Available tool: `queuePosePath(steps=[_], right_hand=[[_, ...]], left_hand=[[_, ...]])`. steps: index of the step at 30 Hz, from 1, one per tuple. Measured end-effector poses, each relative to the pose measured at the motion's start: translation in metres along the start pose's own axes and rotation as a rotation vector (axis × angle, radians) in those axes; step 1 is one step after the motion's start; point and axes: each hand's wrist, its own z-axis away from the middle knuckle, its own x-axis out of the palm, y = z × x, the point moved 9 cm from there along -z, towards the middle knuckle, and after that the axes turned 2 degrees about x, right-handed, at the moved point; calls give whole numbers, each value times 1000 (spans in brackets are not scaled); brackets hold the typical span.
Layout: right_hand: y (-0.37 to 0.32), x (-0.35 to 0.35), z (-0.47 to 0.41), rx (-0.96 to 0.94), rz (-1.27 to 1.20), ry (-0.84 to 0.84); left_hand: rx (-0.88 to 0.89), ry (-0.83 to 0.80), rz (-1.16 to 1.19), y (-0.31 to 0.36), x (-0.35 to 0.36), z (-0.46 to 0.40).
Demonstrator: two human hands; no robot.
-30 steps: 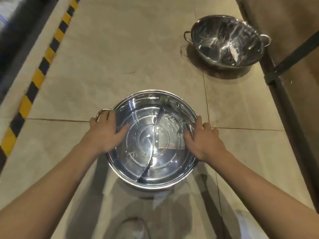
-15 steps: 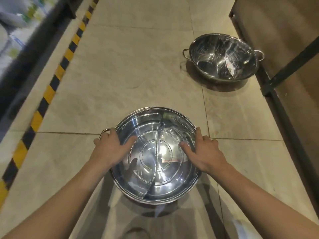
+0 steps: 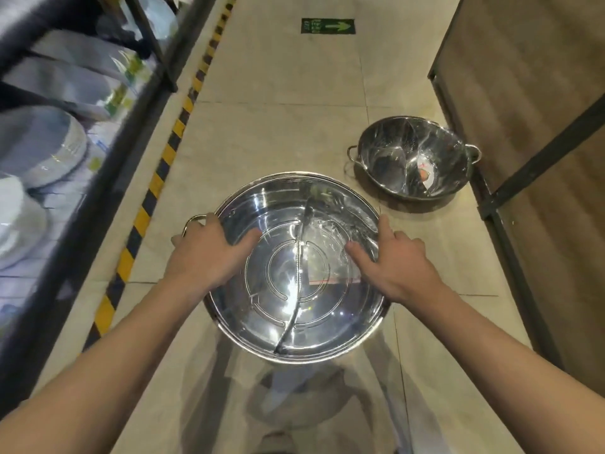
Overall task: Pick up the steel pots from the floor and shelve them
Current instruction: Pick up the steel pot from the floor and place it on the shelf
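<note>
Lifted clear of the floor since a second ago, the divided steel pot [image 3: 296, 270] now rides level between your hands, its shadow pooled on the tiles below. Your left hand [image 3: 209, 253] clamps the rim beside the loop handle [image 3: 193, 221], thumb inside the wall; your right hand [image 3: 397, 260] closes on the opposite rim the same way. A second steel pot [image 3: 414, 157] waits on the floor ahead to your right, by the brown panel. You appear mid-carry; next you likely turn left toward the shelf [image 3: 108, 132], keeping the pot level.
</note>
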Motion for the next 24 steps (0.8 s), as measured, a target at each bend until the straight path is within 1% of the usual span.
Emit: queuePosePath(steps=[6,13,18,21,24], right_hand=[[-57,-169,30,-44,49,60],[-132,-406,86,-83,90,123],[-190,-568,120,-115,105,186],[-226,-654,132,-135,132,220],[-254,-724,140,-137,115,242]], left_hand=[[69,17,10,74,-170,15],[117,43,49,168,-404,47],[203,53,-2,236,-562,55],[224,69,-33,267,-646,53],[254,94,-29,293,-715,50]])
